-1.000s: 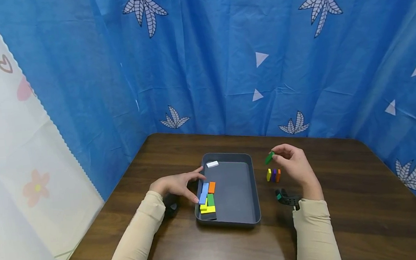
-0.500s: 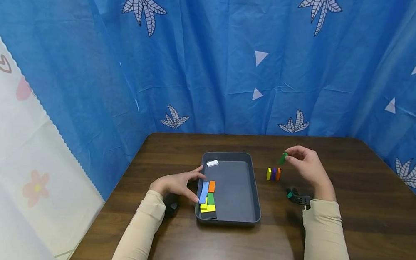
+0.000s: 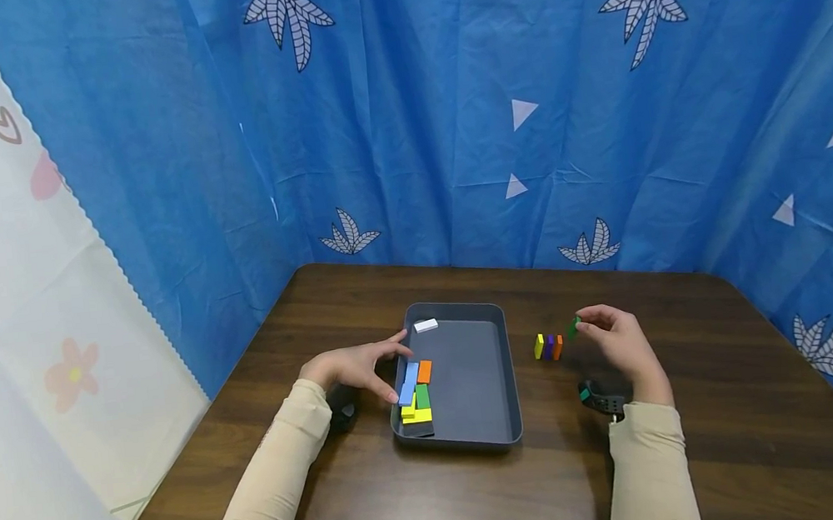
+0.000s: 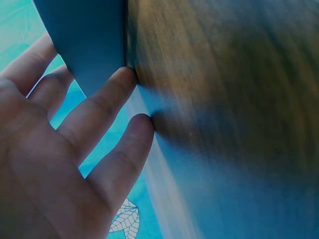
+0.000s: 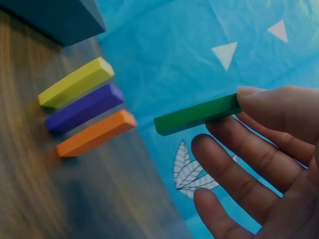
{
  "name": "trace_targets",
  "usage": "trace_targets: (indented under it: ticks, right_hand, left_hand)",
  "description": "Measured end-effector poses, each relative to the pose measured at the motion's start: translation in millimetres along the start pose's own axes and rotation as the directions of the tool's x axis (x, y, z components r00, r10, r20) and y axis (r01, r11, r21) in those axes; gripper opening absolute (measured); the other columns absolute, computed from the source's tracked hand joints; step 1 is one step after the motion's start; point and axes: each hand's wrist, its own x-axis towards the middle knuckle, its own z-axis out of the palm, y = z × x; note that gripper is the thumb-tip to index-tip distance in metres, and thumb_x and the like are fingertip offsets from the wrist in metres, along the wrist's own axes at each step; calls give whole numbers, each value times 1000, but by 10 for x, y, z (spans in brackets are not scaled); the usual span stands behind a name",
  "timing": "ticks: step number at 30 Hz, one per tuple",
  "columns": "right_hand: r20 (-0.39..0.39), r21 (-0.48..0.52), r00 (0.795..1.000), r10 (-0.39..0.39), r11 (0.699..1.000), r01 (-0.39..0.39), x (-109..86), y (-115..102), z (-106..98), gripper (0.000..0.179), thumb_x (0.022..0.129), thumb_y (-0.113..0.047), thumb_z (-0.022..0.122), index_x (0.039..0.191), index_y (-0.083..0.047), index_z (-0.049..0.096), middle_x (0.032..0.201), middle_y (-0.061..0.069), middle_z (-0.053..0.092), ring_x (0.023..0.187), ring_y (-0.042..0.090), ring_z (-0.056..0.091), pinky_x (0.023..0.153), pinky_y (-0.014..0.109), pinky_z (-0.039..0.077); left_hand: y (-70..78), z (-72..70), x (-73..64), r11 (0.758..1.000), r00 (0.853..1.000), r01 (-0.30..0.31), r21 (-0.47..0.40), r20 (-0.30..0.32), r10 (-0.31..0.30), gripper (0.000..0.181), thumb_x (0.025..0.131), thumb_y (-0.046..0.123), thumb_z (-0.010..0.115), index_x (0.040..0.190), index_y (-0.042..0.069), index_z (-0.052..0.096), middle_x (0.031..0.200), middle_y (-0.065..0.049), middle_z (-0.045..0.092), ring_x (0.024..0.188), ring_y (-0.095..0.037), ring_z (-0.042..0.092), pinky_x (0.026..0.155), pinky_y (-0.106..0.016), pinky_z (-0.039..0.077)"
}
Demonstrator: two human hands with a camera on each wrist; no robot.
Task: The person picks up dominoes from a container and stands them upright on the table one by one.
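Right hand: thumb and fingertips pinch a green block by one end. The block's other end points down, clear of the worktop, just to the right of a row of three and apart from it. My remaining fingers lie bent, off the block.

Left hand: fingers and thumb spread along the left wall of a dark grey tray, fingertips touching it.

The row, left to right: yellow block, purple block, orange block. All three stand on end, narrow gaps between, to the right of the tray.

In the tray, a cluster against the left side: light blue piece uppermost by my thumb, one block or two I cannot tell; flat orange block beside it; second green block below that; yellow pieces nearer me; black block nearest. White block alone in the far left corner.

Each wrist carries a dark device, cream sleeves behind. Beyond the worktop, a blue curtain with leaf prints and triangles; white cloth to the left.
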Motion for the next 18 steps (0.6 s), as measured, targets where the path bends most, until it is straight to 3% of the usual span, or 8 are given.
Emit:
trace_targets:
  ticks: [7, 13, 18]
  right_hand:
    - [34, -17, 999, 30, 999, -30, 34, 170, 76, 34, 103, -15, 56, 129, 7, 58, 122, 23, 64, 96, 11, 62, 84, 21, 50]
    - [57, -35, 997, 54, 998, -52, 43, 242, 136, 34, 104, -14, 55, 129, 8, 58, 126, 26, 61, 107, 26, 61, 93, 39, 53]
    - [79, -22, 994, 80, 997, -79, 39, 292, 185, 35, 104, -15, 54, 131, 8, 57, 130, 27, 59, 113, 32, 59, 93, 34, 52]
  left_hand:
    - [-12, -2, 3, 1000, 1000, -4, 14, 0, 4, 85, 76, 40, 87, 149, 29, 46, 171, 8, 1, 152, -30, 25, 120, -62, 24]
    - [-2, -4, -5, 1000, 1000, -26, 6, 9, 26, 84, 77, 38, 86, 149, 26, 46, 171, 8, 0, 154, -28, 19, 122, -59, 22]
    - [-7, -1, -4, 1000, 1000, -27, 13, 8, 27, 83, 77, 39, 86, 149, 27, 46, 171, 8, 0, 155, -29, 16, 122, -60, 21]
